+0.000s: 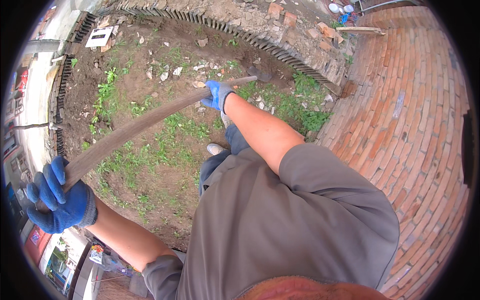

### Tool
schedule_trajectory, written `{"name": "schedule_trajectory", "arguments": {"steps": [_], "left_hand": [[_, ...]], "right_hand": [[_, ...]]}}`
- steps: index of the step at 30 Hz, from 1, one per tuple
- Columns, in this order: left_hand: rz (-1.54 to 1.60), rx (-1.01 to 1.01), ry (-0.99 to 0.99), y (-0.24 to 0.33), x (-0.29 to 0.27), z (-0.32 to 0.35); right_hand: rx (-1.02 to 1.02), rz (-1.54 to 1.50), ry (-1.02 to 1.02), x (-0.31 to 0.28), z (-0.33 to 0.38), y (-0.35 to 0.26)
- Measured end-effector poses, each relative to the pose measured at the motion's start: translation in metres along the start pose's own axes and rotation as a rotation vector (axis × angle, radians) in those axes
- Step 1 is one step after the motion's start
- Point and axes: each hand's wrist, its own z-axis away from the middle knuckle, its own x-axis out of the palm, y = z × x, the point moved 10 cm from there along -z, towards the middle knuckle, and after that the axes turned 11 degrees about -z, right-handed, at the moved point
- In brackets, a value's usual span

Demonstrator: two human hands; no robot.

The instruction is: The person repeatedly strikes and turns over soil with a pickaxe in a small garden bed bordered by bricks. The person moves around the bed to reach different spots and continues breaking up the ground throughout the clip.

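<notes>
Both my hands wear blue work gloves with grey cuffs. They grip a long wooden tool handle (145, 121) that slants from the lower left up to the upper right. My left hand (62, 200) is closed around its near end. Farther along, my right hand (217, 95) is wrapped round it near the far end. A dark, rounded shape like a metal blade (264, 75) shows at the far tip, low against the soil; I cannot tell whether it belongs to a shovel or a hoe. Below lies a dirt bed (165, 95) with green weeds (172, 130).
A row of tilted edging bricks (215, 22) curves round the bed's far side. Brick paving (390, 130) spreads on the right. Broken bricks (290, 20) and rubble lie beyond the edging. A white panel (99, 37) rests at the far left. My shoe (216, 149) stands on the soil.
</notes>
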Motion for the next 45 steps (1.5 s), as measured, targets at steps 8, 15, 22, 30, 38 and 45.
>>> {"name": "schedule_trajectory", "arguments": {"steps": [8, 15, 22, 30, 38, 45], "left_hand": [[-0.014, -0.01, -0.011, 0.043, 0.067, 0.155], [-0.143, 0.043, -0.046, 0.085, 0.065, 0.325], [-0.285, -0.072, 0.139, 0.105, 0.011, 0.48], [-0.444, -0.251, 0.468, 0.105, -0.148, 0.609], [-1.15, -0.985, 0.689, 0.046, -0.349, 0.806], [-0.971, -1.634, 0.265, 0.019, -0.273, 0.829]], "right_hand": [[-0.059, 0.059, -0.066, -0.082, 0.046, 0.045], [-0.022, 0.131, 0.008, -0.158, 0.054, 0.113], [-0.032, 0.369, 0.254, -0.232, 0.058, 0.223], [-0.276, 1.284, 0.122, -0.197, -0.003, 0.297], [0.168, 0.895, 0.042, -0.213, 0.08, 0.313], [-0.219, 1.247, 0.314, -0.268, 0.006, 0.177]]}}
